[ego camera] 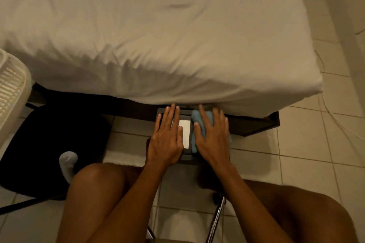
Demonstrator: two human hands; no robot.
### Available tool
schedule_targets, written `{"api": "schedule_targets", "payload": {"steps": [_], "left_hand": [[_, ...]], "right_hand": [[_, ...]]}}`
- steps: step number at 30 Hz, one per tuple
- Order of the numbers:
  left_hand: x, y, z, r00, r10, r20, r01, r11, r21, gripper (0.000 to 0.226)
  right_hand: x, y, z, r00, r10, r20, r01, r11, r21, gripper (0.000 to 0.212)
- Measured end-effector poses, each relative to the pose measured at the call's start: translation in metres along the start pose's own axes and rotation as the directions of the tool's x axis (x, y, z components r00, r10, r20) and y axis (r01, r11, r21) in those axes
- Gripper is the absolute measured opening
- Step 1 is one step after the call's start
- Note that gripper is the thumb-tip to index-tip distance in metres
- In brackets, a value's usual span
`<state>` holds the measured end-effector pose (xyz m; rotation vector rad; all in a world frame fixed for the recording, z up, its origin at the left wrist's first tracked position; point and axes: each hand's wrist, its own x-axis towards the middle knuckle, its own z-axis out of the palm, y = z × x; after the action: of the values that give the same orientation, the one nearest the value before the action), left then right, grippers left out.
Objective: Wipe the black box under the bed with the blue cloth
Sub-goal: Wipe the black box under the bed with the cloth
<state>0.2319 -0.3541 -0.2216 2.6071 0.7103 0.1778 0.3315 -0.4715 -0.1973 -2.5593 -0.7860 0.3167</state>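
The black box (186,153) sits on the tiled floor (296,144) at the edge of the bed (158,35), its far end tucked beneath the overhang of the white sheet and its near end out in the open between the person's knees. A white rectangular label (184,134) lies on its top.

The left hand (167,142) rests flat on the left part of the box top, fingers spread and pointing toward the bed, the fingertips reaching just under the sheet's edge; the thumb lies against the label's left side. It grips nothing, only presses down with an open palm.

The right hand (212,136) lies flat as well, fingers splayed wide, pressed on top of the blue cloth (195,120). The cloth is bunched under the palm on the right part of the box top, showing beside the thumb, between the fingers and past the little finger at the right edge. The two hands are just beside each other, with the label between them.

A black chair seat (49,140) stands to the left, with a white sock (68,163) lying on it.
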Motion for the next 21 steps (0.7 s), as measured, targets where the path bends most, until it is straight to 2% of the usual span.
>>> {"api": "schedule_targets", "payload": {"steps": [3, 6, 8, 11, 13, 17, 19, 21], "left_hand": [[-0.001, -0.001, 0.001, 1.0, 0.0, -0.01, 0.0, 1.0, -0.019, 0.058], [-0.002, -0.002, 0.002, 1.0, -0.014, -0.01, 0.014, 0.999, -0.031, 0.059], [0.0, -0.002, 0.002, 1.0, -0.019, -0.015, 0.019, 0.999, -0.027, 0.059], [0.0, -0.001, 0.0, 1.0, -0.015, -0.01, 0.014, 1.0, -0.015, 0.058], [-0.001, -0.001, 0.0, 1.0, -0.014, -0.007, 0.013, 1.0, -0.015, 0.058], [-0.002, -0.002, 0.002, 1.0, -0.026, -0.006, 0.025, 0.999, -0.021, 0.058], [0.0, -0.002, 0.0, 0.999, -0.029, -0.017, 0.028, 0.999, -0.041, 0.058], [0.001, -0.001, -0.001, 0.999, -0.029, -0.018, 0.028, 0.999, -0.041, 0.058]], "right_hand": [[-0.005, -0.006, 0.003, 0.998, 0.031, -0.058, -0.031, 1.0, -0.002, 0.056], [-0.048, -0.004, 0.01, 0.999, -0.045, -0.006, 0.046, 0.999, 0.027, 0.057], [-0.037, 0.001, 0.011, 0.998, -0.061, 0.003, 0.061, 0.998, 0.023, 0.057], [0.009, -0.006, 0.008, 0.999, 0.018, -0.043, -0.018, 1.0, -0.006, 0.054], [0.007, -0.01, 0.009, 0.995, 0.043, -0.09, -0.042, 0.999, 0.012, 0.054], [-0.047, -0.003, 0.013, 1.0, -0.027, -0.007, 0.028, 0.997, 0.068, 0.058], [-0.031, 0.001, 0.012, 0.998, -0.057, -0.015, 0.057, 0.998, 0.039, 0.057], [-0.001, -0.004, 0.007, 0.999, -0.021, -0.039, 0.021, 1.0, -0.012, 0.055]]}}
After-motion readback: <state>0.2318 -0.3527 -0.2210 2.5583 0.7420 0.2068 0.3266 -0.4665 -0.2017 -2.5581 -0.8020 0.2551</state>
